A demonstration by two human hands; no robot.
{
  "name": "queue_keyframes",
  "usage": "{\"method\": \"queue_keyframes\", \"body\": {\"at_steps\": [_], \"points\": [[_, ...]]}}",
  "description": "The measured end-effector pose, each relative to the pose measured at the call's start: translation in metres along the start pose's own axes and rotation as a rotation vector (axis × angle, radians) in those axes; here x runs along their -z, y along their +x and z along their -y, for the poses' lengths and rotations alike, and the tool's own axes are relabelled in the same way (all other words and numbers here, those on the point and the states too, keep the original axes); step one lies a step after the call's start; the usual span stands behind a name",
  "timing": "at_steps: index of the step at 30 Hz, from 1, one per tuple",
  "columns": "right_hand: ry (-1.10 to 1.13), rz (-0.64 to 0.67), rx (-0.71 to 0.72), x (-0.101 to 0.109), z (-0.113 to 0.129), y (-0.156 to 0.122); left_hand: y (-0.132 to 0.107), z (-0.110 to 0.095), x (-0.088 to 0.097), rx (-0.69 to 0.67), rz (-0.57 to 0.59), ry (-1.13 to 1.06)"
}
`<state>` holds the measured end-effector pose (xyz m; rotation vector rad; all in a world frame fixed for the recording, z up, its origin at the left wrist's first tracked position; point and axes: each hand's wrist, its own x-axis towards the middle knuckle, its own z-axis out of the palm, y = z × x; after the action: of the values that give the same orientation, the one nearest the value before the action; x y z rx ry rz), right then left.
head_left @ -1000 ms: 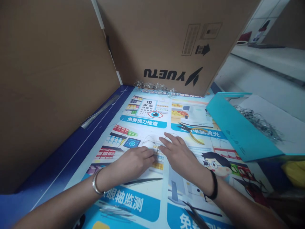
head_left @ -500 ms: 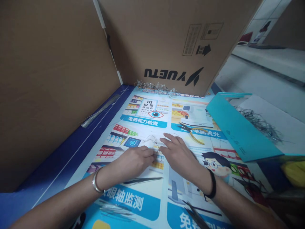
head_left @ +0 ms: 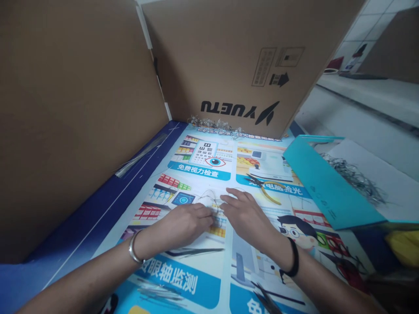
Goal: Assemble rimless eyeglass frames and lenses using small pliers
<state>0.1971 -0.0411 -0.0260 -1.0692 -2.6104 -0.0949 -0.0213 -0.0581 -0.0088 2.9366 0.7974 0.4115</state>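
Observation:
A thin wire (head_left: 206,192), bent into a loop, stands up between my hands over the printed poster. The fingers of my left hand (head_left: 190,222) are closed in a pinch on its lower part, with the fingertips partly hidden. Beside it on the right, my right hand (head_left: 247,216) has its index finger bent in against the wire while its other fingers stick out, spread; its thumb is hidden. Just below the left hand lie dark strands (head_left: 196,251). Pliers with yellow handles (head_left: 270,196) rest beyond the right hand.
Cardboard panels (head_left: 183,56) rise behind and at left. Tangled clear-and-silver wire pieces (head_left: 216,125) lie along their foot. A teal box (head_left: 330,187) at right holds many wires (head_left: 356,176). Straight wires lie at left (head_left: 140,155) and near front (head_left: 160,290), beside a dark pointed tool (head_left: 266,298).
The whole view has shifted slightly, so the scene sits a little lower. Both hands stay at the wire with only small finger movement.

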Motion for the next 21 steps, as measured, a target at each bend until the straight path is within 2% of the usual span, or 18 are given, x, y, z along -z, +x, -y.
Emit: {"method": "queue_keyframes", "body": {"at_steps": [4,8,11,16,21], "points": [[0.012,-0.006,-0.002,-0.002,-0.002,-0.002,-0.001,0.008,0.005,0.071,-0.043,-0.01],[-0.007,0.021,0.016,0.001,-0.001,0.0,-0.002,0.024,0.007,0.188,-0.1,0.006],[-0.001,0.024,0.01,0.002,-0.001,0.004,-0.004,0.037,0.006,0.223,-0.115,-0.044],[0.037,0.003,-0.02,0.003,0.001,0.009,-0.01,0.051,0.007,0.218,-0.014,-0.177],[0.047,0.016,-0.029,0.0,0.0,0.011,-0.012,0.055,0.007,0.202,0.104,-0.242]]}}
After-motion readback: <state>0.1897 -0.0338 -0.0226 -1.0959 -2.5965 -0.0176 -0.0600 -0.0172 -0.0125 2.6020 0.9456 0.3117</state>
